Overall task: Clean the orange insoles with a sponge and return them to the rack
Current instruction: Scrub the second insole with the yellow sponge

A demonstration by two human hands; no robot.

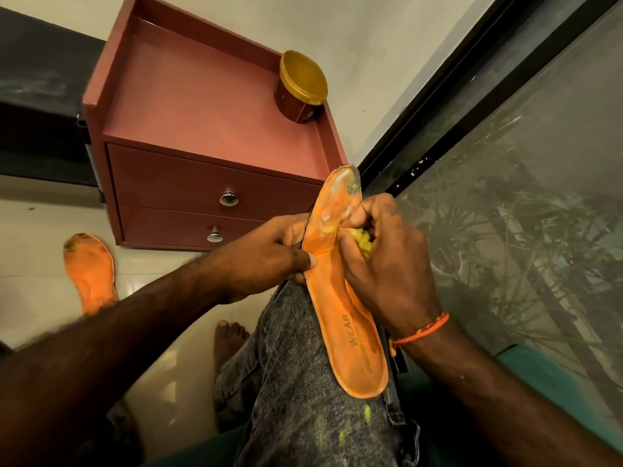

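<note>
An orange insole [340, 298] printed with "WEAR" lies lengthwise over my jeans-clad right thigh, toe end pointing away, with whitish foam and dark grime near the toe. My left hand [269, 261] pinches its left edge at the middle. My right hand [384, 261] grips a yellow sponge [360, 239] pressed against the insole's right side. A second orange insole [90, 271], dirty at its toe, lies on the floor to the left, partly hidden by my left forearm.
A maroon cabinet [209, 129] with two drawers stands ahead; a brown tub with a gold lid [301, 87] sits at its back right corner. A dark-framed glass window [505, 197] runs along the right. My bare foot [229, 338] rests on the pale tiles.
</note>
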